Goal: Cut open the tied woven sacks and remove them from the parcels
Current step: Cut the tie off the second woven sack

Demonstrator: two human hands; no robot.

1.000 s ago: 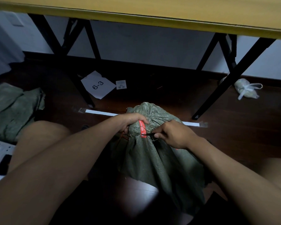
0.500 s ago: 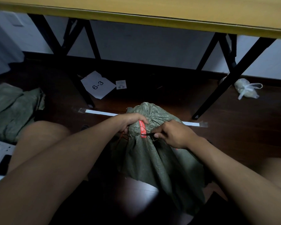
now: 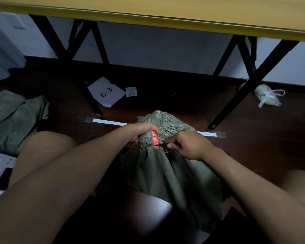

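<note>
A green woven sack (image 3: 167, 175) stands on the dark floor between my knees, its neck bunched and bound with a red printed tie (image 3: 155, 139). My left hand (image 3: 141, 131) grips the neck from the left, fingers curled over the top. From the right, my right hand (image 3: 187, 144) pinches a thin dark blade (image 3: 161, 143) whose tip touches the red tie. Most of the blade is hidden in my fingers. What the sack holds cannot be seen.
A yellow table (image 3: 183, 13) on black crossed legs (image 3: 250, 81) stands over the far floor. An empty green sack (image 3: 12, 118) lies at the left. A paper marked 6-3 (image 3: 106, 92) and a tied plastic bag (image 3: 266, 96) lie under the table. White tape strip (image 3: 109, 122) marks the floor.
</note>
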